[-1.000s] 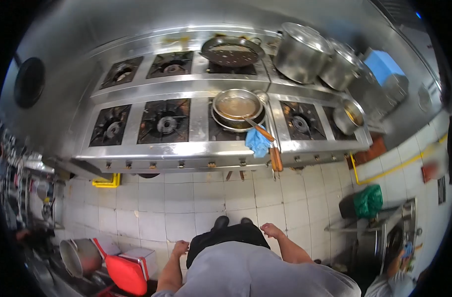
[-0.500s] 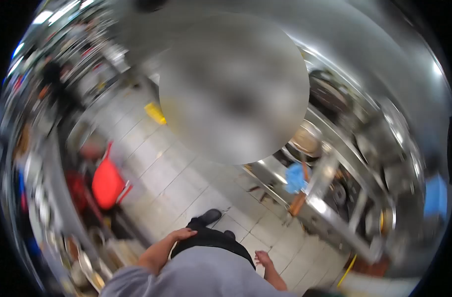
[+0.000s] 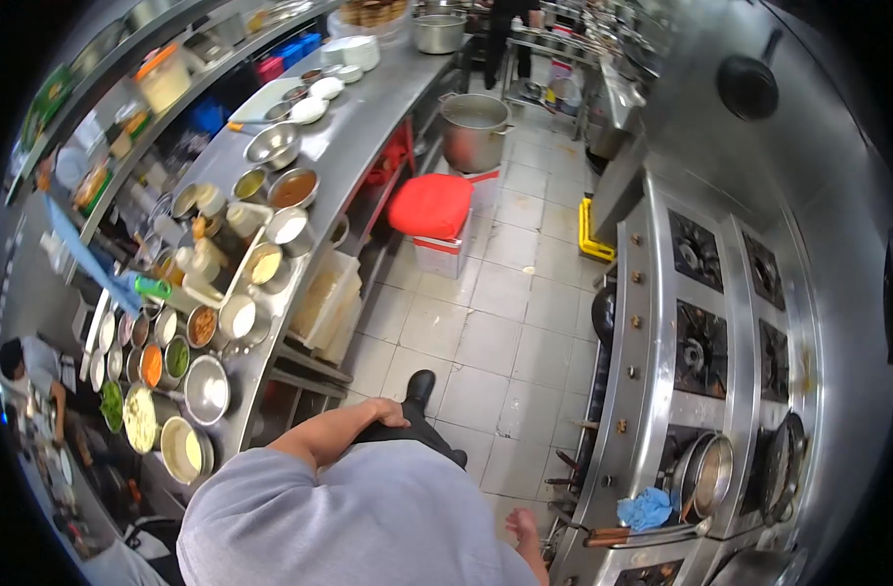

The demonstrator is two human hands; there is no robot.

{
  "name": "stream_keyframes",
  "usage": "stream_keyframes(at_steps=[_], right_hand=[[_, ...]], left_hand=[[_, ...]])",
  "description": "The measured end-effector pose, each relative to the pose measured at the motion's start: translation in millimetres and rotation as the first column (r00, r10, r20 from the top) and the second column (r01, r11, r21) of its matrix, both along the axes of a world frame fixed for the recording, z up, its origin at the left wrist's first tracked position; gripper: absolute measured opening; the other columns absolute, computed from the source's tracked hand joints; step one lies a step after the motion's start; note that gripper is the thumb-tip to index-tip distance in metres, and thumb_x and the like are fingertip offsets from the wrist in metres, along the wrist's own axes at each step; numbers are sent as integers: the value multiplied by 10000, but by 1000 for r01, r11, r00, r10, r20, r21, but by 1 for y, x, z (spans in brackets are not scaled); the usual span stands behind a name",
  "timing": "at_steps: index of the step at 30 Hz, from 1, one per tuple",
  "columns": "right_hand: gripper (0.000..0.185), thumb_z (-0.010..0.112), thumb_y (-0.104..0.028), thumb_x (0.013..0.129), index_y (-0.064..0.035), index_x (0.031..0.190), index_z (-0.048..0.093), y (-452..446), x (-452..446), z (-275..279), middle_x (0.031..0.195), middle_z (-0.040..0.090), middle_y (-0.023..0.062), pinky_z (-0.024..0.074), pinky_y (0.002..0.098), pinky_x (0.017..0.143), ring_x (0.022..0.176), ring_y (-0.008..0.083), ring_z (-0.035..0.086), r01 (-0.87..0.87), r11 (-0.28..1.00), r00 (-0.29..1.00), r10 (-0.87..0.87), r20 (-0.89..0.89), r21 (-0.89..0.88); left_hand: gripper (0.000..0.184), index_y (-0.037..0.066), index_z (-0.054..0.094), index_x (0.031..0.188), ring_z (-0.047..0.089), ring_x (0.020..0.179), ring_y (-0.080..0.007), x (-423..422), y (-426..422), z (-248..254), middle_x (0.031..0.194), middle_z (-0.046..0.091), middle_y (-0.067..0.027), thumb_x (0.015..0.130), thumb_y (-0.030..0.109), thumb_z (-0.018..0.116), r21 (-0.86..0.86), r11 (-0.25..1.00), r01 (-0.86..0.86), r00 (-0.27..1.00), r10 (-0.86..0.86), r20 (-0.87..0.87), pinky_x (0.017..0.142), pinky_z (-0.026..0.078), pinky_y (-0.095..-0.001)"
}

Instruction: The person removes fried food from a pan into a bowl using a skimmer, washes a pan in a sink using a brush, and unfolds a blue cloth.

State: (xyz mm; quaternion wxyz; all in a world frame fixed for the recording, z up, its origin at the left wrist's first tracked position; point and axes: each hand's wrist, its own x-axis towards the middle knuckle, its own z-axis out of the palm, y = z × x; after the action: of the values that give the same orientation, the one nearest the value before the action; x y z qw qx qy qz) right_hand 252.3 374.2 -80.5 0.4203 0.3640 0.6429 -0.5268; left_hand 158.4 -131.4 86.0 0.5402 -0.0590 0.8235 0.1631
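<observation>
My left hand rests by my thigh over the dark trousers, its fingers pressed together; whether anything is in it cannot be seen. Low beside my right hip hangs my right hand, with curled fingers and nothing visible in it. The stove stands to my right, carrying stacked pans and a blue cloth beside their handles. On my left runs a steel counter with metal containers of sauces and chopped food.
A red-covered box and a large pot stand on the tiled floor ahead. A person in dark clothes is at the far end. Other people appear beyond the left counter. A yellow object lies by the stove's far end.
The view has swung left, from facing the stove to looking along the aisle. The stove is now on the right and the food counter on the left. My left hand has moved onto my thigh.
</observation>
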Motion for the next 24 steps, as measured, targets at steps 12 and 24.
stream_keyframes(at_steps=[12, 24], right_hand=[[228, 552, -224, 908, -87, 1089, 525, -120, -116, 48, 822, 560, 28, 492, 364, 571, 758, 173, 578, -137, 990, 970, 142, -197, 37], [422, 532, -350, 905, 8, 1123, 577, -242, -123, 49, 983, 617, 125, 513, 426, 721, 863, 230, 583, -517, 834, 839, 538, -83, 193]], left_hand=[[442, 31, 594, 1194, 548, 1121, -249, 50, -85, -59, 1226, 594, -127, 916, 360, 496, 551, 770, -321, 916, 399, -24, 902, 452, -401], [437, 39, 558, 1245, 507, 1154, -182, 72, -132, -115, 1230, 591, -77, 953, 357, 486, 817, 484, -312, 925, 352, 145, 1007, 353, -321]])
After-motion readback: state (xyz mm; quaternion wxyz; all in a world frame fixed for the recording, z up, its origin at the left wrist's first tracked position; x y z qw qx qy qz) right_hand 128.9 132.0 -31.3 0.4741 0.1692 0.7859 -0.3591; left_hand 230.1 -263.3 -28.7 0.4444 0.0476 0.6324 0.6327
